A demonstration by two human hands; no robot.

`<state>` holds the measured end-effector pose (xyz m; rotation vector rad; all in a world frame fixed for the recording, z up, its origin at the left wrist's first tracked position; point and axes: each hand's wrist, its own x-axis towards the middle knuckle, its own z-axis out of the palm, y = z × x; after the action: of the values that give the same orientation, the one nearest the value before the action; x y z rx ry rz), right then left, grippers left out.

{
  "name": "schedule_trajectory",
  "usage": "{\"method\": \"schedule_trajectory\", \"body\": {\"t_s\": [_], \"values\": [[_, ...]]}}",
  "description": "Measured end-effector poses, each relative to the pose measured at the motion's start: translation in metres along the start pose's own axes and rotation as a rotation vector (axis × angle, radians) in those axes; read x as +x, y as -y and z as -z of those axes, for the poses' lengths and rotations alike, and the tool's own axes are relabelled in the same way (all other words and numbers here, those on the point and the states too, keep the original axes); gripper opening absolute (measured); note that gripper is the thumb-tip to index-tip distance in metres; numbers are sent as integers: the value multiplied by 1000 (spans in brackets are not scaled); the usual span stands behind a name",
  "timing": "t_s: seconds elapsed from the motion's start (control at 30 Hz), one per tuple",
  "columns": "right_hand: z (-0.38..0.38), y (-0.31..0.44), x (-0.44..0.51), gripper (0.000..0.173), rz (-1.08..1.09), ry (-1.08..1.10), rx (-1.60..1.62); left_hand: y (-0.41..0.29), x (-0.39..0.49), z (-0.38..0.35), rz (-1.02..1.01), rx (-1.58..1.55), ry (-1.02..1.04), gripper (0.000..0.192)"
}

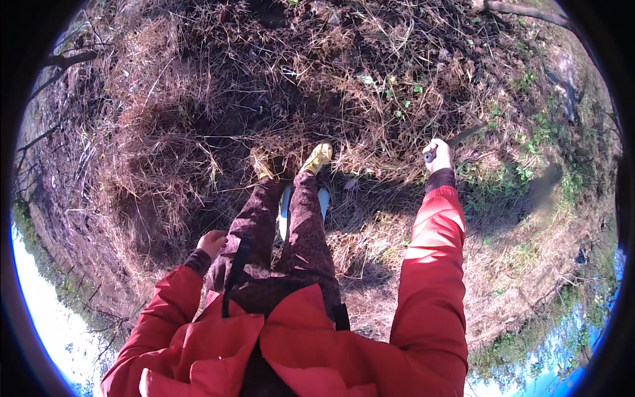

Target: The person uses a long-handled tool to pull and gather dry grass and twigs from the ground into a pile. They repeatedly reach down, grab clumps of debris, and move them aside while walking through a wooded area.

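My right hand [437,155] is closed around the handle of a long tool [464,135], held out to the right over the dry grass. The round butt of the handle shows at my fist, and a dark, narrow length points up and right; whether it is a blade cannot be told. By my thigh on the left, my left hand [213,243] has its fingers curled, and nothing shows in it. A black strap [238,273] hangs from my waist beside that hand. Dry cut grass [163,164] covers the ground around my feet.
My yellow shoes [317,156] stand in the grass, with a pale blue-white object [284,213] behind my legs. Bare branches reach in at upper left [74,59] and upper right [531,12]. Green plants [540,134] grow at the right, near a dark blurred patch.
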<state>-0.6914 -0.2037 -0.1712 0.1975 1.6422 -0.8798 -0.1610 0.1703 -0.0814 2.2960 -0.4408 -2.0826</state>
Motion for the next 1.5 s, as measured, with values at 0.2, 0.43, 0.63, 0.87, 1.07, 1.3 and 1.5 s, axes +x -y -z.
{"method": "schedule_trajectory", "body": {"t_s": [0.2, 0.43, 0.63, 0.87, 1.07, 1.3, 1.5], "values": [[12, -53, -69, 14, -49, 85, -185, 6, -1, 1, -49, -52, -31, 26], [72, -102, -189, 14, -46, -185, -394, -3, 14, -27, -81, -47, -47, 24], [39, -119, -205, 20, 248, -296, -501, -24, 6, -32, -231, -12, -122, 30], [3, -112, -223, 39, 1000, -206, -1411, -34, -17, -32, -223, 10, -320, 25], [-47, -129, -230, 32, 857, 213, -1544, -39, 1, -12, -397, 183, -327, 24], [-151, -259, -218, 29, 489, 415, -1578, -71, 41, 66, -539, 157, -457, 27], [-266, -364, -208, 29, 312, 399, -1185, -26, 33, 96, -476, 104, -399, 25]]}}
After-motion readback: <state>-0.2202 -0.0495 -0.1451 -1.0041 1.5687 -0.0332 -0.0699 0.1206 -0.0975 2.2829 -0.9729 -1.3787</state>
